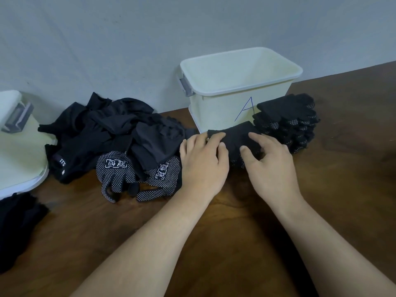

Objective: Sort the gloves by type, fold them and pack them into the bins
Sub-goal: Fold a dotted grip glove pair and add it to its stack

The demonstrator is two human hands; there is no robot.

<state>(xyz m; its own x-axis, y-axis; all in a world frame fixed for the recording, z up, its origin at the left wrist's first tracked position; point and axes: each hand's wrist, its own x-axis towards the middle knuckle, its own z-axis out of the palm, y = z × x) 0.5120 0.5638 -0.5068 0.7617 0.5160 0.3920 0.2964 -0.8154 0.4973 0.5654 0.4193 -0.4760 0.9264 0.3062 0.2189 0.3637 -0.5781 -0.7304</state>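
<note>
Both bare forearms reach forward side by side, drawing closer toward the wrists. The left hand (pixel 203 163) lies palm down, fingers close together, tips slightly bent. The right hand (pixel 271 166), just beside it, is also palm down, fingers spread and loosely bent, thumb pointing toward the left.

Plain workroom, wooden table (pixel 342 189), bare wall (pixel 128 39), lettered bin (pixel 214 103)

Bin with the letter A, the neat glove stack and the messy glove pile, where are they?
bin with the letter A (pixel 218 110): head view, front wall.
neat glove stack (pixel 286 110): head view, top glove.
messy glove pile (pixel 111 127): head view, middle of heap.
</note>
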